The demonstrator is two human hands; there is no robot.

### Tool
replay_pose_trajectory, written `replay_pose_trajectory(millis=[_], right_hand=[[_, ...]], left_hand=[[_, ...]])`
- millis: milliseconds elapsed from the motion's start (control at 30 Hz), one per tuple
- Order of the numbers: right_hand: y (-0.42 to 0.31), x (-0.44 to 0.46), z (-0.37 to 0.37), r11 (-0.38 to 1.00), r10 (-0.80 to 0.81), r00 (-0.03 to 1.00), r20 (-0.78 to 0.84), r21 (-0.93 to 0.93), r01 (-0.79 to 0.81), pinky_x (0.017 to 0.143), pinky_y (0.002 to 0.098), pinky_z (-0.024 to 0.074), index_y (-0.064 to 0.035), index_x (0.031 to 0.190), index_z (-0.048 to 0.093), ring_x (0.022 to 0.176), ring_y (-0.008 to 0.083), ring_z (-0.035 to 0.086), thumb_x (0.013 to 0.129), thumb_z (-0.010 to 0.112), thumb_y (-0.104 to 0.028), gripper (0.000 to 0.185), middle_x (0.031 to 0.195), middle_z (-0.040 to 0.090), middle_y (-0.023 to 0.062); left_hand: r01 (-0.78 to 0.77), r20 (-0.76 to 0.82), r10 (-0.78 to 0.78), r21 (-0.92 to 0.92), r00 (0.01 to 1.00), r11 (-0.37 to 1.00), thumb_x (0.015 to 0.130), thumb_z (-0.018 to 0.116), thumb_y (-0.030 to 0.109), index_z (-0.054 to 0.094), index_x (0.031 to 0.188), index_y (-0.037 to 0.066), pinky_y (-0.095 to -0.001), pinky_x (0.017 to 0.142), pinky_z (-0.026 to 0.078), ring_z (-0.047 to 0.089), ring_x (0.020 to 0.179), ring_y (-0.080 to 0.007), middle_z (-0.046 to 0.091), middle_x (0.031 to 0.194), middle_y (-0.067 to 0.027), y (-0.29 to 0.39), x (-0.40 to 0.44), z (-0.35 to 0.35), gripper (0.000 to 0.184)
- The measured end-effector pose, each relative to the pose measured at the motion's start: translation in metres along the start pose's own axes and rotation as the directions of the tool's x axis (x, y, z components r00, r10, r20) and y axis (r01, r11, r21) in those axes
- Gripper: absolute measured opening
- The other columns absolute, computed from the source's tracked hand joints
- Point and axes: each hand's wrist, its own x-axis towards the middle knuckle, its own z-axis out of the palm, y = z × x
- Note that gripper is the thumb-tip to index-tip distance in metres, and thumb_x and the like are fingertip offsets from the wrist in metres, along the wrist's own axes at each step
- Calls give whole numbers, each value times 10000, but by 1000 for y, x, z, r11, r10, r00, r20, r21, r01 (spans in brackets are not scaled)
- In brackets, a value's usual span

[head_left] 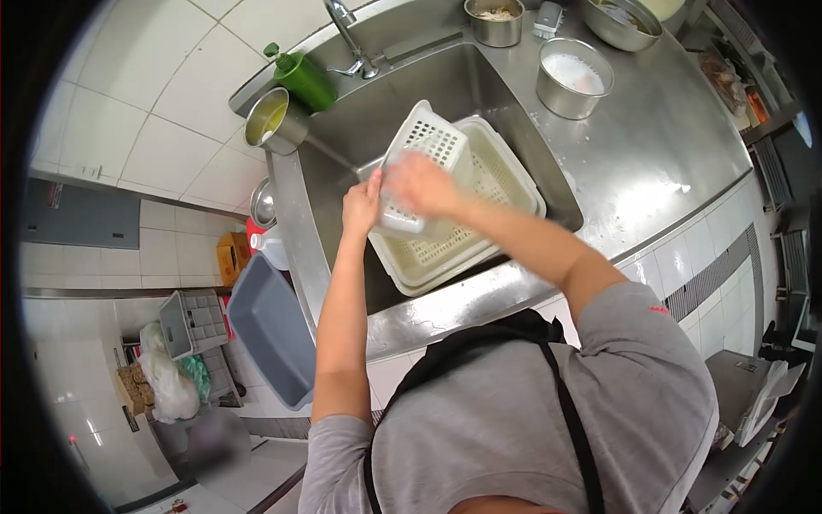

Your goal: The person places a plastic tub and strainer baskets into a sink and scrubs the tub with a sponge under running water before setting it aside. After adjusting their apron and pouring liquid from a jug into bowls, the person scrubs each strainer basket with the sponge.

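A small white plastic basket [441,141] with round holes is tilted over the steel sink [347,141]. My left hand [362,204] is closed on its left edge. Blurred by motion, my right hand [419,182] lies over the basket's near part; its fingers are smeared, and whether it holds anything is not visible. Under the small basket, a larger cream basket [505,176] with a perforated bottom rests in the sink, partly covered by it and by my right forearm.
Behind the sink stand a faucet [364,64] and a green pump bottle [304,81], with a metal pot [276,120] at the left corner. On the right counter are a pot of white contents [574,81], other metal bowls and a brush [548,19]. A grey tub [272,330] stands at left.
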Motion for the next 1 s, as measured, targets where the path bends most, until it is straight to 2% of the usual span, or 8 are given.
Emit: replay_pose_trajectory(millis=[100,200,267,333,467,633,800,1000], right_hand=[[100,13,-60,863,446,866,226,-365,-349,759,412,431,-70,879,592,879,270,530,664,565,-115,220,927,570,125],[191,9,-131,899,59,924,-378,-383,-214,670,419,430,-24,801,576,761,324,531,629,560,-99,188,761,546,170],[245,-17,-160,629,441,866,-235,-608,-485,788,433,420,-43,1000,566,869,317,549,720,502,-169,314,854,585,156],[262,-39,-168,322,897,442,-16,-662,-677,882,407,392,-53,1126,512,1021,344,500,795,472,-241,383,1078,548,149],[354,-65,-143,585,799,365,478,-757,-290,874,393,406,-114,1103,562,1019,308,521,781,452,-214,355,1082,556,170],[180,13,-198,492,782,620,64,-674,-551,787,332,448,-17,1160,468,913,216,551,791,580,-278,465,983,573,123],[67,-13,-35,797,519,844,-134,434,-420,841,355,424,-95,1093,566,1019,256,526,684,565,-160,414,1130,533,108],[1,-61,43,961,276,931,237,-44,-274,894,416,364,-82,915,615,1019,309,483,661,551,-150,271,1064,543,100]], left_hand=[[36,35,-43,172,998,984,855,383,498,618,844,-8,-408,702,432,576,781,-372,595,760,-230,-25,-4,-9,557],[124,1,-125,-80,992,989,881,409,382,591,956,4,-350,713,445,599,791,-273,623,821,-159,-78,-9,-19,426],[180,-7,-194,-331,981,926,895,416,312,567,1024,12,-320,713,448,600,795,-218,633,865,-112,-110,-36,-12,359],[54,-145,-179,-611,973,789,905,392,190,504,1097,13,-282,711,443,567,779,-144,615,916,-41,-119,-50,-2,284],[384,164,-359,-583,919,716,884,417,256,515,910,18,-253,554,416,507,624,-105,555,728,-29,-115,-55,-14,260],[431,-30,-557,-599,830,675,838,467,497,466,532,78,-261,387,310,368,410,-91,420,483,14,-112,-75,11,519],[379,-76,-631,-741,772,554,878,412,453,569,709,-29,-289,446,387,475,484,-136,548,606,-59,-119,-82,87,535],[398,-117,-629,-682,769,614,904,354,422,585,891,-98,-329,664,442,573,686,-206,623,815,-154,-110,-77,98,569]])
